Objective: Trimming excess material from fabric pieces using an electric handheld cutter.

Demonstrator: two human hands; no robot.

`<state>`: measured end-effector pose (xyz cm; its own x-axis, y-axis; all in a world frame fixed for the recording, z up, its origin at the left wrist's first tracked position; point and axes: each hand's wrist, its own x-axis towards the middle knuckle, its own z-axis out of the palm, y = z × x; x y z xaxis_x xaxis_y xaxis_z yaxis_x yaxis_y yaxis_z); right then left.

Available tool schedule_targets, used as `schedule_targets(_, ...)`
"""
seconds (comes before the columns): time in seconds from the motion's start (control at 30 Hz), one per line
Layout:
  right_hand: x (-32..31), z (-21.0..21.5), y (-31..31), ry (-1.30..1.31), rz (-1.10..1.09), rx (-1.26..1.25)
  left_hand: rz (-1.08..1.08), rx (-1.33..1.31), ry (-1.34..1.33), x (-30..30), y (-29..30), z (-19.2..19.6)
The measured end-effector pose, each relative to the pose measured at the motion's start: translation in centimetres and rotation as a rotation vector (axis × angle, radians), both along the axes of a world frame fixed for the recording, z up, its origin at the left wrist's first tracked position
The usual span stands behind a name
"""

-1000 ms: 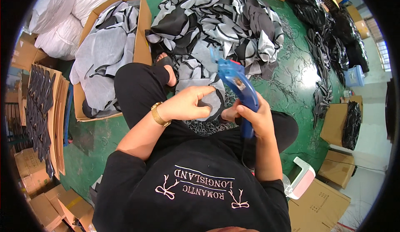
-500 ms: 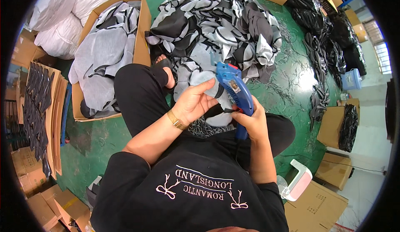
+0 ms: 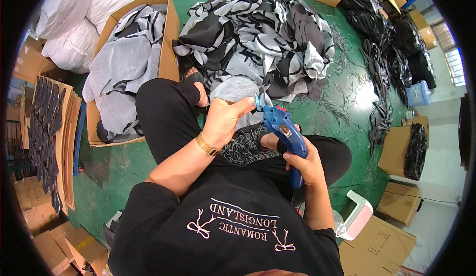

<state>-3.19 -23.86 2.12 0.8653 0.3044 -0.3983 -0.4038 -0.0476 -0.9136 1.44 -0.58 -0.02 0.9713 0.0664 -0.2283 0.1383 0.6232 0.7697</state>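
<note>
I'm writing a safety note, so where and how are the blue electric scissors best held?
Probably by the lower handle of the electric scissors, coming from the right as the right hand does: it is long and narrow enough to wrap, and lies away from the blades beside the left hand.

Across the green floor (image 3: 106, 177) there's a big heap of grey and black fabric pieces (image 3: 263, 38). Thin trimmings (image 3: 339, 105) lie scattered beside it.
</note>
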Motion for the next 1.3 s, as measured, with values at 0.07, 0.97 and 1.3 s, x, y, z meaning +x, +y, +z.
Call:
schedule_targets(0.07,-0.1,0.0,0.1,0.007,-0.018,0.032,0.024,-0.030,0.003,-0.1,-0.2,0.2)
schedule_targets(0.97,1.4,2.3,-0.8,0.037,0.054,-0.089,-0.302,0.623,-0.279,0.2,3.2,0.6)
schedule_targets(1.3,3.6,1.7,1.6,-0.001,-0.044,0.176,-0.585,0.659,-0.223,-0.8,3.4,0.1)
